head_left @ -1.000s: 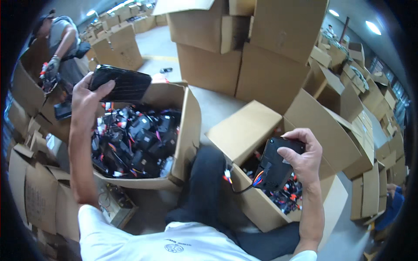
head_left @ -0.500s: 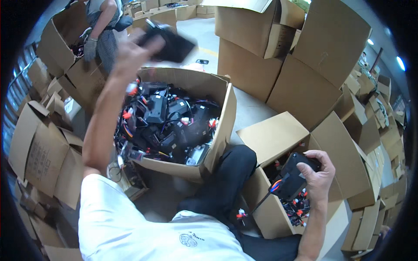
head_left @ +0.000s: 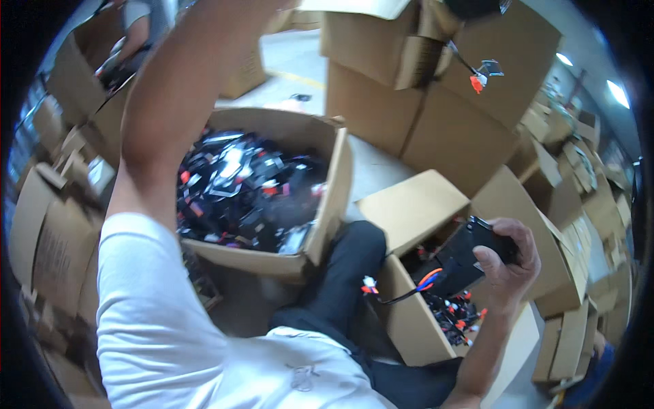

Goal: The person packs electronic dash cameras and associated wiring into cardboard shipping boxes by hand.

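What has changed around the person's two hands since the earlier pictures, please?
The left arm has swung up and rightward, carrying the left hand out of view past the top edge. A dark object with a hanging cable now shows at that edge; whether the left hand holds it is hidden. Unchanged: the right hand grips a black device above the right box.

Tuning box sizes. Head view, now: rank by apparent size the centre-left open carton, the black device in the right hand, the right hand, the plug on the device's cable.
1. Open carton
2. Black device and right hand: too alike to rank, partly overlapping
3. Plug
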Demonstrator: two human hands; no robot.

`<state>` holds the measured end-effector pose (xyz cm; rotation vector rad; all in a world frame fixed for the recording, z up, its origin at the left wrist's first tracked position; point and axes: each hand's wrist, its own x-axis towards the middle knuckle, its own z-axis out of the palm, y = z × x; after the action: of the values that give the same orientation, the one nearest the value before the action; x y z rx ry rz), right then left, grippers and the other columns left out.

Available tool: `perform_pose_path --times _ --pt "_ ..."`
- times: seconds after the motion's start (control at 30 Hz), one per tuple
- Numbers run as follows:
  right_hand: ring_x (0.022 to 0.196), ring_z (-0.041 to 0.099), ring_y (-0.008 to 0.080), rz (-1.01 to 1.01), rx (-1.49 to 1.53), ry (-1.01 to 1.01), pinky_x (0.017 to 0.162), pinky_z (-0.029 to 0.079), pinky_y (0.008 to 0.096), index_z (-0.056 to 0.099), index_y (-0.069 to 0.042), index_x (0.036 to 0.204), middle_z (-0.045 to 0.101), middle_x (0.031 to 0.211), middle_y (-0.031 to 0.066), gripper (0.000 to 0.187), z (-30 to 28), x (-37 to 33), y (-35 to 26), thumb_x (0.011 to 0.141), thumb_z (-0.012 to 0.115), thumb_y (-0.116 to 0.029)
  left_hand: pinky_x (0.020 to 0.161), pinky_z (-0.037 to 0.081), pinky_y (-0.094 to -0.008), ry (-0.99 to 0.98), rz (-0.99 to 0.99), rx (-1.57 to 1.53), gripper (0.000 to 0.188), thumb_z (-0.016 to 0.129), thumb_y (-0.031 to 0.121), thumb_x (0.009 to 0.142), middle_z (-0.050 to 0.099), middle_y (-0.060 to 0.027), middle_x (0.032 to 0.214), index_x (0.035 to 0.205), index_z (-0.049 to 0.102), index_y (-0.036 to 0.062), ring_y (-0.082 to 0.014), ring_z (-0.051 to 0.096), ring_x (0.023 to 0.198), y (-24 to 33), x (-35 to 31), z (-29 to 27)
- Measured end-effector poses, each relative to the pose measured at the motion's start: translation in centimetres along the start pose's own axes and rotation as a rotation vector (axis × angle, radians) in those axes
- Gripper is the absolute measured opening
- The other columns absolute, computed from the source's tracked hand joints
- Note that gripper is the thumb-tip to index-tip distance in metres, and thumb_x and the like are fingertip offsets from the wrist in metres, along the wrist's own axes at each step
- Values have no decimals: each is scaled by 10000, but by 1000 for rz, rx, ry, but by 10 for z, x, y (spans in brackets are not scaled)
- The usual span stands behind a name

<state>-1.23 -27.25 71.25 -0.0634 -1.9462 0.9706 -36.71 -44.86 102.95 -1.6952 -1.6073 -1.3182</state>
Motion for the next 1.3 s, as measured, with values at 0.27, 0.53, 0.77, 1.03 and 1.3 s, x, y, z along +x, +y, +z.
perform_pose_path --times 0.27,0.53,0.77,1.03,1.3 --pt "1007 762 194 -44 -148 -310 914 615 359 800 3 1153 796 1132 85 358 -61 52 -20 968 1004 -224 903 618 -350 -597 -721 -755 717 593 621 1240 831 -75 1127 1399 796 -48 -132 736 1028 37 -223 242" --pt "1018 757 277 -117 -290 -221 870 631 399 688 -37 1340 737 1256 136 391 -71 10 45 1074 903 -228 1038 606 -347 -804 -563 -1183 621 448 477 1277 760 -99 1343 1539 665 -42 -170 733 1180 27 -286 340" --pt "1144 801 395 -120 -495 43 970 663 482 702 -4 1368 714 1429 197 384 -132 -24 115 1148 786 -307 1111 636 -353 -657 -965 -1253 728 1007 240 944 791 -114 1334 1526 658 -24 -195 788 1214 73 -315 409" --pt "1120 649 84 220 -67 678 1000 533 259 639 73 1521 735 1299 75 458 -143 -81 135 1261 653 -304 1150 636 -453 -343 -1082 -1501 656 922 262 1047 757 -126 1432 1565 603 16 -234 763 1299 72 -295 478" --pt "1286 803 287 381 548 180 1185 633 474 734 45 1468 826 1412 185 513 -262 -56 142 1198 728 -391 1087 634 -415 -199 220 -656 620 1003 169 928 800 -169 1421 1445 722 -29 -266 791 1210 78 -235 515"
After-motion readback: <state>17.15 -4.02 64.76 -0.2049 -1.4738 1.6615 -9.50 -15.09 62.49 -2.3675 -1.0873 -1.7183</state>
